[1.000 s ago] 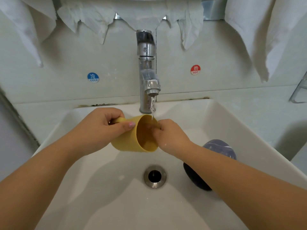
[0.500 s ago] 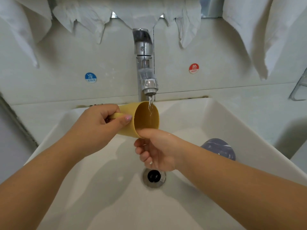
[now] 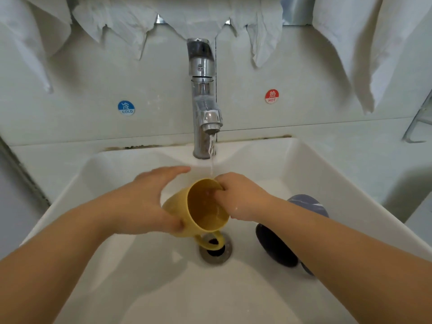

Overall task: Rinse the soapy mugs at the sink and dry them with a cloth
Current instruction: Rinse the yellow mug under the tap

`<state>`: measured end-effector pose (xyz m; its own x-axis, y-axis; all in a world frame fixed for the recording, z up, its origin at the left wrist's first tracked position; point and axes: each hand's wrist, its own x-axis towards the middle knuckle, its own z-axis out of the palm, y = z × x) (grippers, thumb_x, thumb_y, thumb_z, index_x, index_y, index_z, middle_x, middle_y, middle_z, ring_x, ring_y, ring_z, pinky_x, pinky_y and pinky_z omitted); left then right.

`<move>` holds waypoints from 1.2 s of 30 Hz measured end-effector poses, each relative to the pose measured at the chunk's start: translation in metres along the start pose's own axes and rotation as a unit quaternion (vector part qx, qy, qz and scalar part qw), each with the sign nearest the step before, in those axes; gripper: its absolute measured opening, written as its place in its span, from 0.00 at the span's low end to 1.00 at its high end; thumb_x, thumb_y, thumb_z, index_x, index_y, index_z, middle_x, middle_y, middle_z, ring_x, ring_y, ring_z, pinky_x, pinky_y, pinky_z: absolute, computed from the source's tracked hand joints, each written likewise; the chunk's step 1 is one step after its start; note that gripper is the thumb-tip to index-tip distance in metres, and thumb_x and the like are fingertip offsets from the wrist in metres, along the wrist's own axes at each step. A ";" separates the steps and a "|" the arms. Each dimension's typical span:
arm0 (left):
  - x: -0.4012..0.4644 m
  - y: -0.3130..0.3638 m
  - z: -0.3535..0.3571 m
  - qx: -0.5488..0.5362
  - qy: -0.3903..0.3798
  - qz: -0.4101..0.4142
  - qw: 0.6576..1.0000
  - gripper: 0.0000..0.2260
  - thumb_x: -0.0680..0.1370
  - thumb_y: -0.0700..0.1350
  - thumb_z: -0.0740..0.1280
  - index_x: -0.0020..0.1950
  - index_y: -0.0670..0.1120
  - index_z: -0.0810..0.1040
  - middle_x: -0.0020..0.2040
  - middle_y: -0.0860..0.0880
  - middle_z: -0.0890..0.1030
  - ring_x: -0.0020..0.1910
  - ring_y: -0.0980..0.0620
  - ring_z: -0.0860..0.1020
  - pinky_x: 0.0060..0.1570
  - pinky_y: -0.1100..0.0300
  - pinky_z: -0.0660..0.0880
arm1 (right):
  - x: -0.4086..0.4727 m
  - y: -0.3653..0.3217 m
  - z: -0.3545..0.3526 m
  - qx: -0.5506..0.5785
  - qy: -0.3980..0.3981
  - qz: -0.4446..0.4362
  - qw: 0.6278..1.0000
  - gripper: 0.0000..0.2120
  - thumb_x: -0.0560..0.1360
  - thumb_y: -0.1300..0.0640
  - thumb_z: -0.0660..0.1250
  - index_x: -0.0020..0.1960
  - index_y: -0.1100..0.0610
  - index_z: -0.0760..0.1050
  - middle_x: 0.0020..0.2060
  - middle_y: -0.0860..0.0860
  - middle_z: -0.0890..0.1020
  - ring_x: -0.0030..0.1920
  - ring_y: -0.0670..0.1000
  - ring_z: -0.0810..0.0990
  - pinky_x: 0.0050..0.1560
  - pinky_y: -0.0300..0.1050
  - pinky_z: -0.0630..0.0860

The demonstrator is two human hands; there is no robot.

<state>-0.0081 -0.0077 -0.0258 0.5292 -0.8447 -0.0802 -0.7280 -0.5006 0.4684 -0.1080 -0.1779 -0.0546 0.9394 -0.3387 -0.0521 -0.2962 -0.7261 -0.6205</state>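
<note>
Yellow mug [image 3: 203, 208]: it is tipped on its side, right above the drain [image 3: 216, 250], with its mouth facing the person and its handle hanging down.
Left hand [image 3: 149, 204]: the fingers are spread wide. The thumb and palm seem to touch the mug's side, but the fingers reach past it and do not curl round it.
Right hand [image 3: 240, 197]: it pinches the mug's far rim, with the fingers tucked inside and the thumb outside.
Water: a thin stream falls from the tap [image 3: 204, 99], behind the drain, and lands about where the right hand meets the rim.
Dark blue mug [image 3: 292, 230]: it lies on its side in the sink [image 3: 339, 190], to the right of the drain, partly hidden by the right arm.
Slip risk: the yellow mug is wet and maybe soapy. One pinch on the rim could slide, and the mug would drop onto the drain and might chip.
Bump risk: a falling mug could knock the dark blue mug.
Splash risk: water hitting the tipped rim may spray out.
</note>
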 end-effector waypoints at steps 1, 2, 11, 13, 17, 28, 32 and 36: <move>0.002 0.000 0.005 -0.001 -0.005 0.020 1.000 0.45 0.62 0.53 0.80 0.71 0.70 0.58 0.69 0.67 0.62 0.68 0.65 0.60 0.64 0.65 0.62 | 0.000 0.000 0.000 -0.016 0.015 -0.020 1.000 0.10 0.80 0.57 0.58 0.50 0.59 0.77 0.42 0.54 0.80 0.39 0.52 0.77 0.40 0.45 0.74; 0.004 0.002 0.010 -0.010 -0.003 0.049 0.999 0.42 0.62 0.52 0.81 0.67 0.72 0.61 0.67 0.70 0.66 0.64 0.70 0.63 0.61 0.69 0.64 | 0.000 0.000 0.000 -0.021 0.028 -0.034 0.999 0.10 0.80 0.57 0.58 0.49 0.58 0.77 0.43 0.54 0.80 0.43 0.52 0.78 0.43 0.46 0.74; 0.014 -0.003 0.016 -0.047 0.085 0.120 0.988 0.35 0.60 0.51 0.82 0.62 0.65 0.71 0.55 0.65 0.77 0.54 0.66 0.74 0.50 0.66 0.73 | 0.011 0.006 0.007 0.132 0.084 -0.023 0.987 0.08 0.73 0.68 0.62 0.40 0.56 0.73 0.37 0.52 0.76 0.40 0.52 0.75 0.38 0.43 0.71; 0.014 -0.002 0.015 -0.037 0.093 0.125 0.987 0.34 0.60 0.51 0.82 0.60 0.65 0.71 0.54 0.65 0.77 0.53 0.66 0.74 0.49 0.65 0.73 | 0.013 0.007 0.011 0.146 0.023 -0.007 0.989 0.08 0.72 0.69 0.63 0.42 0.57 0.74 0.37 0.52 0.77 0.39 0.50 0.74 0.38 0.41 0.71; 0.013 -0.001 0.014 -0.021 0.087 0.106 0.990 0.34 0.56 0.58 0.80 0.59 0.66 0.70 0.54 0.62 0.75 0.53 0.62 0.73 0.51 0.59 0.74 | 0.012 0.004 0.013 0.146 -0.024 0.024 0.989 0.06 0.74 0.65 0.66 0.41 0.56 0.73 0.33 0.48 0.75 0.32 0.45 0.72 0.27 0.32 0.68; 0.010 -0.001 0.008 -0.046 0.071 0.084 0.993 0.32 0.54 0.58 0.76 0.55 0.70 0.69 0.53 0.61 0.71 0.52 0.66 0.70 0.47 0.69 0.68 | 0.010 0.001 0.013 0.174 0.001 -0.008 0.985 0.05 0.74 0.68 0.62 0.43 0.62 0.75 0.29 0.52 0.74 0.28 0.47 0.71 0.29 0.38 0.69; 0.011 0.000 0.010 -0.046 0.065 0.088 0.993 0.33 0.54 0.58 0.76 0.56 0.70 0.68 0.54 0.63 0.70 0.54 0.64 0.71 0.49 0.68 0.69 | 0.013 0.003 0.014 0.126 0.077 0.001 0.989 0.09 0.77 0.61 0.59 0.41 0.62 0.75 0.30 0.55 0.77 0.29 0.52 0.75 0.33 0.47 0.75; 0.009 -0.003 0.008 -0.044 0.088 0.097 0.990 0.31 0.54 0.58 0.77 0.53 0.74 0.68 0.54 0.64 0.71 0.54 0.68 0.70 0.47 0.70 0.68 | 0.011 0.003 0.010 0.191 -0.007 0.002 0.982 0.10 0.74 0.68 0.62 0.38 0.55 0.72 0.30 0.50 0.74 0.31 0.48 0.72 0.30 0.37 0.70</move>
<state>-0.0049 -0.0159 -0.0351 0.4563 -0.8733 0.1707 -0.7868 -0.3063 0.5358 -0.0969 -0.1779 -0.0647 0.9415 -0.3310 -0.0639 -0.2160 -0.4470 -0.8681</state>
